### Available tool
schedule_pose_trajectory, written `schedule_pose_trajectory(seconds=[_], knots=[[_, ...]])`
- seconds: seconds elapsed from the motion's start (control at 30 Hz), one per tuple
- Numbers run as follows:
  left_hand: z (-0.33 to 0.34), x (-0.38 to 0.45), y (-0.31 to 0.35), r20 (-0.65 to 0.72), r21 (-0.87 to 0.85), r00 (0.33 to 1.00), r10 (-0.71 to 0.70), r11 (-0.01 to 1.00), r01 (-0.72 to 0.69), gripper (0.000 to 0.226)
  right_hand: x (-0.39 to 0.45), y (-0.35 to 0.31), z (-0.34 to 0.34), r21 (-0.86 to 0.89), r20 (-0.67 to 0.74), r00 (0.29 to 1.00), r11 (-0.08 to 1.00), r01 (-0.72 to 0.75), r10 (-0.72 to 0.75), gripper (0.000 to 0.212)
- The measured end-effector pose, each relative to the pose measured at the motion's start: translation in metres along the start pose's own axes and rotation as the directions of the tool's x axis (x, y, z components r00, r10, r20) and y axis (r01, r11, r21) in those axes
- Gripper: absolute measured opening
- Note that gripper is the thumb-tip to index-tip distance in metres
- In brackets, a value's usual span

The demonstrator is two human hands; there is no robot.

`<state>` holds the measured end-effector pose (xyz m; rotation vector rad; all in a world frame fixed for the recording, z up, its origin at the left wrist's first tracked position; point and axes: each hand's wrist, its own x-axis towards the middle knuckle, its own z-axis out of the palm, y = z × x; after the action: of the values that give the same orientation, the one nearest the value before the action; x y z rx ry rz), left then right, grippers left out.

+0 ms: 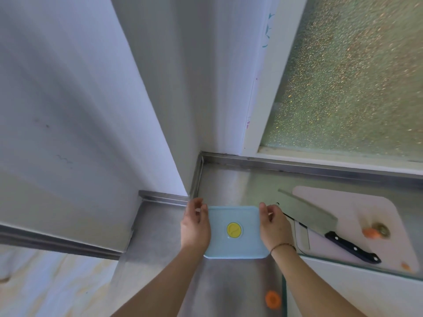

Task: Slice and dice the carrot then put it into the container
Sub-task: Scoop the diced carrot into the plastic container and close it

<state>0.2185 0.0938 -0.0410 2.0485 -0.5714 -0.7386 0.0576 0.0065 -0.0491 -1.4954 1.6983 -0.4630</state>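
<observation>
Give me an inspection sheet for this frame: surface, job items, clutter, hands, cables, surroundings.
Surface: steel counter, raised rim at the back.
Job's things: blue lidded container closed, yellow disc on the lid; cleaver lying on the white cutting board; carrot end on the board.
Clutter: carrot slice on the counter, small carrot bit at the board's near edge.
Grippers: left hand and right hand grip the container's sides.
Cables: nothing seen.
Surroundings: white wall corner, frosted window.

Stainless steel counter [229, 282] carrying a light blue lidded container [235, 245], white cutting board [357, 209] just right of the container, orange carrot slice [272, 299] nearer than it.
</observation>
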Motion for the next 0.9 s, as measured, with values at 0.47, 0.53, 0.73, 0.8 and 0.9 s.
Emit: schedule_pose_trajectory(seconds=[0.47,0.53,0.73,0.8,0.9], knots=[[-0.008,-0.008,-0.053,0.432,0.575,0.655,0.620,0.370,-0.730,0.096,-0.047,0.037,0.001,-0.420,0.110,0.914,0.815,0.400,-0.391,0.075],[-0.016,-0.007,-0.045,0.525,0.587,0.585,0.618,0.235,-0.775,0.094,-0.051,0.038,-0.007,-0.541,0.180,0.879,0.702,0.463,-0.442,0.081],[-0.001,0.013,-0.027,0.664,0.597,0.613,0.429,0.189,-0.779,0.076,-0.016,0.023,-0.006,-0.711,0.298,0.880,0.529,0.464,-0.371,0.085],[0.010,0.024,-0.008,0.627,0.647,0.684,0.372,0.240,-0.723,0.072,0.002,0.004,-0.002,-0.732,0.267,0.906,0.542,0.412,-0.328,0.091],[0.025,0.048,0.020,0.561,0.698,0.758,0.333,0.301,-0.649,0.068,0.033,-0.021,0.006,-0.741,0.256,0.909,0.537,0.403,-0.329,0.097]])
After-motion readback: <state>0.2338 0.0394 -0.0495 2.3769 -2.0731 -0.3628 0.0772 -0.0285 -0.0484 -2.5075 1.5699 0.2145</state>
